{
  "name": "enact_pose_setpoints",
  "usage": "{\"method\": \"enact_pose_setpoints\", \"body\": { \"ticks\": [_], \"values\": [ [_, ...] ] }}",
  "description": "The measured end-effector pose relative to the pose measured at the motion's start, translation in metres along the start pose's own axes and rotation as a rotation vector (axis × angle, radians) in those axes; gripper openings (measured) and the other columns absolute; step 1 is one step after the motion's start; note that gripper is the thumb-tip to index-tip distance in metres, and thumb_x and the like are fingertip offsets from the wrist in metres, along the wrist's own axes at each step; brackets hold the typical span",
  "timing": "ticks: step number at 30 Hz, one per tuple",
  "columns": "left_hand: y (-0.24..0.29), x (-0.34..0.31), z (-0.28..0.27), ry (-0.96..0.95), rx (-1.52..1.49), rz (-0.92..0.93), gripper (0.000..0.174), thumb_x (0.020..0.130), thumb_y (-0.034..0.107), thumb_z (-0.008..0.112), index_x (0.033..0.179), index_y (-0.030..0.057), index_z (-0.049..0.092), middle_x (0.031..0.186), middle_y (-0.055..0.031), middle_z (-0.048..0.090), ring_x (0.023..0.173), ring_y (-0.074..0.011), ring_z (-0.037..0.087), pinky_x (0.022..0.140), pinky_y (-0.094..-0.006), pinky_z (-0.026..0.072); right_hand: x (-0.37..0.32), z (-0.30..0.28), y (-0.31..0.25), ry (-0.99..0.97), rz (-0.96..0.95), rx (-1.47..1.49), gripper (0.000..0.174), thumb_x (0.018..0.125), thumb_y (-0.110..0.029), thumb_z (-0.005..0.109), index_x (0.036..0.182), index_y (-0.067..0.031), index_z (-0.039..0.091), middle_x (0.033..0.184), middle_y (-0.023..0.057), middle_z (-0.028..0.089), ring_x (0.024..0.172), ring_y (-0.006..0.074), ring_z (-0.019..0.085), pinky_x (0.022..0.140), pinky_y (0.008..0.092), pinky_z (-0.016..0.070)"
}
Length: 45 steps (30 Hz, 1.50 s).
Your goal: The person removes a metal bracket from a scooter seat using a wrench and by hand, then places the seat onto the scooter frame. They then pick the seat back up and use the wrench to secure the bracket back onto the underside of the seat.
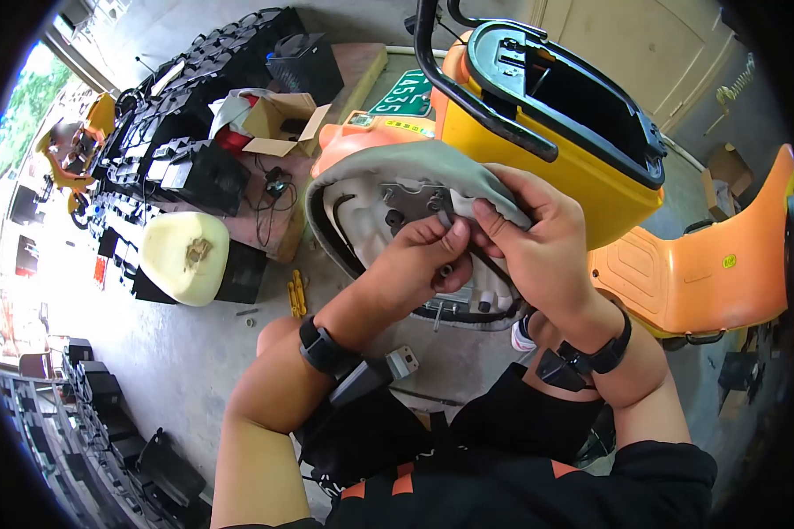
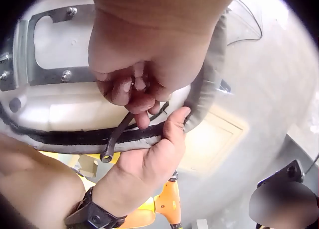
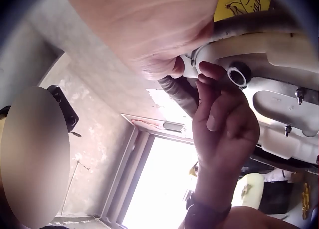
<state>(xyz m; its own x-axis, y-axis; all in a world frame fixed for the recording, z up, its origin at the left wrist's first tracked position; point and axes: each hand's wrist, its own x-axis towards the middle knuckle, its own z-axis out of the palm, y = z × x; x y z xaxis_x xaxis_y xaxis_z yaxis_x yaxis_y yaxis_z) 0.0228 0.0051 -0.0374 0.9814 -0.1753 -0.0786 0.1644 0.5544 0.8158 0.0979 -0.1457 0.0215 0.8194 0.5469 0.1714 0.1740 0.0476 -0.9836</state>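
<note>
A vehicle seat (image 1: 388, 159) with a grey cover is tilted up over the person's lap, its pale underside facing them. A metal bracket with bolts (image 2: 62, 75) lies across that underside. My left hand (image 1: 428, 256) is in front of it, fingers curled around a dark ring wrench (image 2: 115, 134). The wrench's ring end (image 2: 105, 156) sticks out beyond the fingers, close to the right hand. My right hand (image 1: 543, 229) grips the seat's edge, thumb on the grey cover and fingers tucked inside the rim. The left palm's inner side is hidden in the head view.
A yellow vehicle body (image 1: 547, 150) with a black open compartment stands ahead, and an orange seat section (image 1: 688, 273) is at the right. Rows of black batteries (image 1: 194, 172), a cardboard box (image 1: 282, 119), a pale foam cushion (image 1: 172, 256) and yellow pliers (image 1: 297, 295) are at the left.
</note>
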Motion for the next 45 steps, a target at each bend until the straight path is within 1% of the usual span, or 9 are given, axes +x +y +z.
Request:
{"method": "enact_pose_setpoints", "body": {
  "ticks": [5,9,12,13,26,29,35,38,45],
  "values": [
    [0.004,-0.005,0.012,0.038,0.481,0.051,0.028,0.103,0.027,0.055,0.095,0.0017,0.064,0.075,-0.0028,0.064,0.064,-0.0085,0.051,0.057,-0.0277,0.0411,0.005,0.0,0.008,0.017,-0.106,-0.069,0.025,0.088,0.0,0.069,0.112,0.0027,0.067,0.085,0.0033,0.068,0.074,0.0054,0.06,0.068,0.0223,0.0498],
    [0.008,-0.001,0.008,0.29,1.241,0.444,0.022,0.097,0.021,0.061,0.088,0.0032,0.051,0.08,-0.0231,0.062,0.08,-0.0446,0.062,0.064,-0.0493,0.0482,0.006,-0.002,0.009,0.038,-0.19,-0.156,0.025,0.087,0.0,0.069,0.112,0.0027,0.067,0.09,0.0063,0.071,0.08,0.007,0.062,0.074,0.0234,0.051],
    [0.015,-0.004,0.001,0.43,1.243,0.317,0.021,0.098,0.023,0.058,0.091,0.0042,0.052,0.075,-0.0212,0.063,0.075,-0.0436,0.063,0.061,-0.0503,0.0475,0.007,-0.005,0.004,0.085,-0.175,-0.17,0.026,0.087,0.0,0.07,0.113,0.0023,0.068,0.093,0.0084,0.072,0.084,0.0088,0.065,0.078,0.0244,0.0516],
    [0.019,-0.006,0.0,0.439,1.361,0.321,0.024,0.101,0.025,0.055,0.093,0.0025,0.055,0.071,-0.0161,0.061,0.067,-0.0353,0.065,0.062,-0.0403,0.0492,0.007,-0.006,0.002,0.091,-0.181,-0.194,0.028,0.087,-0.001,0.07,0.114,0.002,0.068,0.096,0.0103,0.073,0.086,0.0106,0.066,0.079,0.0253,0.0521],
    [0.021,-0.004,-0.002,0.581,1.628,0.21,0.028,0.095,0.032,0.061,0.084,0.0063,0.061,0.07,-0.0192,0.063,0.071,-0.0423,0.062,0.06,-0.0488,0.0467,0.003,-0.001,0.003,0.056,-0.262,-0.268,0.028,0.085,0.0,0.072,0.113,0.0009,0.068,0.096,0.0115,0.073,0.085,0.0122,0.068,0.079,0.0262,0.0525],
    [0.018,-0.004,-0.004,0.596,1.554,0.206,0.033,0.096,0.034,0.061,0.083,0.0042,0.062,0.067,-0.0197,0.06,0.065,-0.0388,0.062,0.06,-0.0457,0.0473,0.003,-0.001,0.004,0.047,-0.23,-0.231,0.028,0.085,0.0,0.072,0.113,0.0012,0.068,0.095,0.0114,0.073,0.084,0.012,0.068,0.078,0.0261,0.0525],
    [0.006,0.005,-0.018,0.482,0.919,-0.016,0.051,0.104,0.043,0.048,0.085,-0.0014,0.063,0.072,-0.0033,0.062,0.057,-0.011,0.05,0.053,-0.028,0.0404,0.004,0.002,0.008,0.03,-0.232,-0.254,0.028,0.085,0.001,0.071,0.112,0.0012,0.068,0.093,0.011,0.073,0.083,0.0113,0.067,0.078,0.0259,0.0523],
    [0.01,0.008,-0.006,0.402,0.439,-0.173,0.046,0.106,0.041,0.044,0.09,0.0003,0.061,0.076,-0.0057,0.062,0.056,-0.009,0.043,0.05,-0.0243,0.0341,0.004,0.003,0.009,0.039,-0.23,-0.268,0.028,0.084,0.0,0.072,0.112,0.0011,0.068,0.093,0.011,0.073,0.082,0.0112,0.066,0.077,0.0255,0.052],
    [-0.004,0.007,0.004,0.113,-0.139,-0.038,0.035,0.107,0.035,0.043,0.102,0.0034,0.057,0.083,-0.0071,0.061,0.053,-0.0087,0.038,0.049,-0.0231,0.0301,0.003,0.001,0.006,0.025,-0.06,-0.156,0.026,0.087,-0.002,0.071,0.113,0.0022,0.067,0.092,0.0078,0.071,0.081,0.0094,0.064,0.075,0.0243,0.0513]
  ]
}}
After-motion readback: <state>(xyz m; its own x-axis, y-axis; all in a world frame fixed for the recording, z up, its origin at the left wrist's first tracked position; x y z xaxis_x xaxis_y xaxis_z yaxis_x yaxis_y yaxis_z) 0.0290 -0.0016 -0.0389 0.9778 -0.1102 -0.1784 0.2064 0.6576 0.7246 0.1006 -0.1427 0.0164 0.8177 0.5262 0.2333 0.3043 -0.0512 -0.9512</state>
